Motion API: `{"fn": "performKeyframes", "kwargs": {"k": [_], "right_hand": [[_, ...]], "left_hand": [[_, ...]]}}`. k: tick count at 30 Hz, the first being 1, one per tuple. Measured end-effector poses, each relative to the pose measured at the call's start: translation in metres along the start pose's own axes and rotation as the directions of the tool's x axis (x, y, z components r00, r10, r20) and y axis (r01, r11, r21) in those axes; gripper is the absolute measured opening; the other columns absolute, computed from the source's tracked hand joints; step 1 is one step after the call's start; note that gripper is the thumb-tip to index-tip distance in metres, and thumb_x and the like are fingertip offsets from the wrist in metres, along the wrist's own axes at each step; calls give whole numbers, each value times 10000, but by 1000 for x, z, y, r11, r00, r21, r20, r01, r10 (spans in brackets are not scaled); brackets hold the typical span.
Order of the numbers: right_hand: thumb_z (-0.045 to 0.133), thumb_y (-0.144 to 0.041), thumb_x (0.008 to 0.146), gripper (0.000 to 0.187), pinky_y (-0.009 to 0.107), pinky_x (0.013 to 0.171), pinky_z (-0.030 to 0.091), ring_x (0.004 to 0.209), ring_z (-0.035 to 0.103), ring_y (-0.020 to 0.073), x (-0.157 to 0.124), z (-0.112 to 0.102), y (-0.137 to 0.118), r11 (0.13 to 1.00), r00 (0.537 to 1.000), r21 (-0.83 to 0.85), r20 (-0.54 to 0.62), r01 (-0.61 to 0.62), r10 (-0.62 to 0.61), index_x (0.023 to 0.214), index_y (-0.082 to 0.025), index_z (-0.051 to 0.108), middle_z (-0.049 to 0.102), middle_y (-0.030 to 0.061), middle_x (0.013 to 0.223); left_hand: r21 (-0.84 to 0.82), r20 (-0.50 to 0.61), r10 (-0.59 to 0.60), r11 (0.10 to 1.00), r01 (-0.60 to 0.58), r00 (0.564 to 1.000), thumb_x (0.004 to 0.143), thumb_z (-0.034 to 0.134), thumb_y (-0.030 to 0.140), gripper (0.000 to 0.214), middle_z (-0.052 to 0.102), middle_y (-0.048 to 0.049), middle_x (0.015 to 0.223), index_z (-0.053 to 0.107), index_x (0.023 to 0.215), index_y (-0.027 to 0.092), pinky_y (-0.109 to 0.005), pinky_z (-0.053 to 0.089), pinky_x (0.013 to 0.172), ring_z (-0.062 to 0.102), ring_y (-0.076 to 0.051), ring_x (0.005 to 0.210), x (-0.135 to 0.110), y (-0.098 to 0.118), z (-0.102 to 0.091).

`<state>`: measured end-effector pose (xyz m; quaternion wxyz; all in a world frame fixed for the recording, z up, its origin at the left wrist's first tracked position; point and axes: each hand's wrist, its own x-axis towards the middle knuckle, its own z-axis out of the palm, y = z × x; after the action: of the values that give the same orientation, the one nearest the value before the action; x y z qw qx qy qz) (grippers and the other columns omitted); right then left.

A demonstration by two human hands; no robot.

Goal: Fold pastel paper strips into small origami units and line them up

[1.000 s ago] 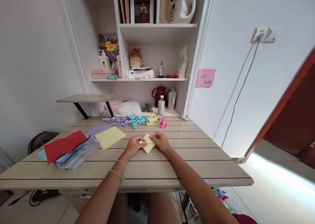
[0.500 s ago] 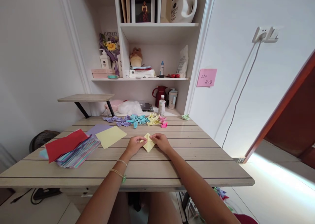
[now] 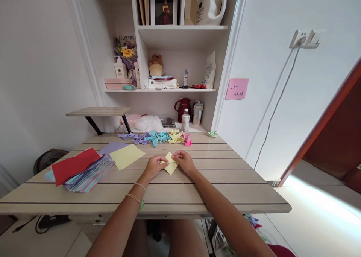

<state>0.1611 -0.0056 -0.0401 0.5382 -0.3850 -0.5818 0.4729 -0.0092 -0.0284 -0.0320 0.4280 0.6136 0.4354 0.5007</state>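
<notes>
To the right of the thick many-coloured paper stack (image 3: 90, 175), my left hand (image 3: 153, 166) and right hand (image 3: 185, 162) both pinch the pale-yellow, diamond-shaped folded paper (image 3: 170, 169); it lies between them, equally near, one corner pointing towards me.

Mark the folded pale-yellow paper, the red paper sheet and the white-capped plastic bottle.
Folded pale-yellow paper (image 3: 170, 169): head view, lower half.
Red paper sheet (image 3: 75, 166): head view, middle.
White-capped plastic bottle (image 3: 185, 122): head view, label.

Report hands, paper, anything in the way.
Left hand, right hand: fingers holding folded yellow paper. Nothing visibly blocking them. Flat yellow sheet lies apart, leftward.
</notes>
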Motion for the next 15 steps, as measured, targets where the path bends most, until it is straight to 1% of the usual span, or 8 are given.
{"fn": "performKeyframes", "kwargs": {"k": [3,8,11,15], "right_hand": [[715,-502,526,422,227,461,365,481,479,112,-1,1,-3,1000,1000,-16,-13,7,-8,722,-170,545,566,-17,537],[723,-478,527,398,236,470,364,475,484,118,-2,2,-2,1000,1000,-25,-7,15,-16,702,-179,528,555,-30,509],[729,-454,529,385,237,474,366,487,503,124,-2,3,-1,1000,1000,-12,1,2,-2,704,-178,526,578,-21,532],[731,-429,537,373,228,458,359,488,499,120,-2,3,1,1000,1000,-9,5,-14,15,716,-175,525,572,-22,531]], "left_hand": [[-11,0,1,1000,-1,1000,522,751,287,244,651,-38,667,641,683,138,-229,453,596,605,-164,663,0,2,1],[10,-6,28,1000,-28,1000,507,763,279,291,656,-46,747,613,720,148,-243,462,642,610,-174,732,0,2,2],[27,-14,46,999,-46,999,518,758,286,279,649,-47,725,608,707,145,-248,460,659,610,-177,740,0,1,1],[11,-10,24,1000,-24,1000,508,763,292,283,641,-34,693,601,689,147,-243,455,653,608,-170,720,1,0,0]]}}
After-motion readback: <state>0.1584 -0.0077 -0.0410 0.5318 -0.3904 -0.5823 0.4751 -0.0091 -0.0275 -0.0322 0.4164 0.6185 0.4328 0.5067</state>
